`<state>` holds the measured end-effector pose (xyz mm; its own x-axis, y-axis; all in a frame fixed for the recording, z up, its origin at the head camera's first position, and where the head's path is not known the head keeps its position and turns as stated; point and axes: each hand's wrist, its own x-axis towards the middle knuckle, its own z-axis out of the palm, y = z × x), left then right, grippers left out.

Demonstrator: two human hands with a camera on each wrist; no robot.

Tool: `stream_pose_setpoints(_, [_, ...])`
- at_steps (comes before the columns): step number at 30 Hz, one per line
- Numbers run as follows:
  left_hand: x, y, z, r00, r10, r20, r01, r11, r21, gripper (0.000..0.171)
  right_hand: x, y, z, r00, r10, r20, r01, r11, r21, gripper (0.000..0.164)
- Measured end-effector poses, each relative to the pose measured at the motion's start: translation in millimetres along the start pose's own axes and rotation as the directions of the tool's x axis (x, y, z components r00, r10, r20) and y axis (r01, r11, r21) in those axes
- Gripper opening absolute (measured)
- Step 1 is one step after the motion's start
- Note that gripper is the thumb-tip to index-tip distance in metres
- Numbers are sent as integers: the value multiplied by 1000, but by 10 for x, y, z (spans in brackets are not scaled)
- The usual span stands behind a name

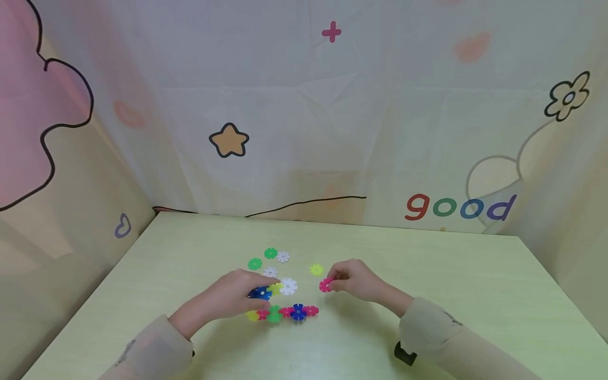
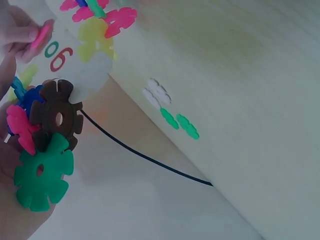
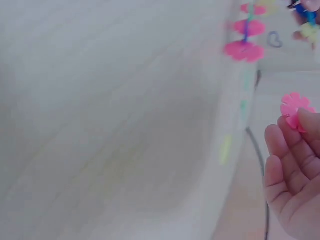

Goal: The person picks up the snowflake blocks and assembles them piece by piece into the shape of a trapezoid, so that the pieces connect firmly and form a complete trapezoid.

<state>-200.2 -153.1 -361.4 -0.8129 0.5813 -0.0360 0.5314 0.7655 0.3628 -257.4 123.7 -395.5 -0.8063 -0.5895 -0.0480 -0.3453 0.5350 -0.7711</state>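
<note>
My left hand [image 1: 233, 295] grips a joined cluster of notched plastic snowflake discs. In the head view a dark blue disc [image 1: 260, 293], a yellow disc [image 1: 274, 288] and a white disc [image 1: 288, 286] show there. The left wrist view adds a brown disc [image 2: 60, 119], a green disc [image 2: 42, 172] and a pink disc [image 2: 19, 125] in the cluster; fingers hide part of it. To the right, my right hand [image 1: 356, 281] pinches a single pink disc [image 3: 295, 107] between thumb and forefinger, slightly apart from the cluster.
A chain of joined discs [image 1: 274, 314] lies on the table [image 1: 427, 274] in front of the left hand. Beyond the hands lie loose discs: green ones [image 1: 271, 253], white ones [image 1: 283, 257] and a yellow one [image 1: 316, 269]. A printed curtain [image 1: 285, 105] hangs behind.
</note>
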Motion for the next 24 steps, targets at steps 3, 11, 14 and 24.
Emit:
stream_pose_setpoints(3, [25, 45, 26, 1000, 18, -3, -18, 1000, 10, 43, -71, -90, -19, 1000, -21, -20, 22, 999, 35, 7])
stream_pose_setpoints(11, [84, 158, 65, 999, 50, 10, -50, 999, 7, 43, -191, -236, 32, 994, -99, -53, 103, 991, 91, 6])
stream_pose_setpoints(14, [95, 187, 81, 998, 54, 18, -54, 999, -9, 43, -213, -260, 62, 993, -106, -58, 111, 988, 106, 5])
stream_pose_setpoints(24, [124, 216, 129, 997, 80, 23, -79, 996, -33, 43, -287, -325, 108, 992, -101, -76, 110, 985, 129, 6])
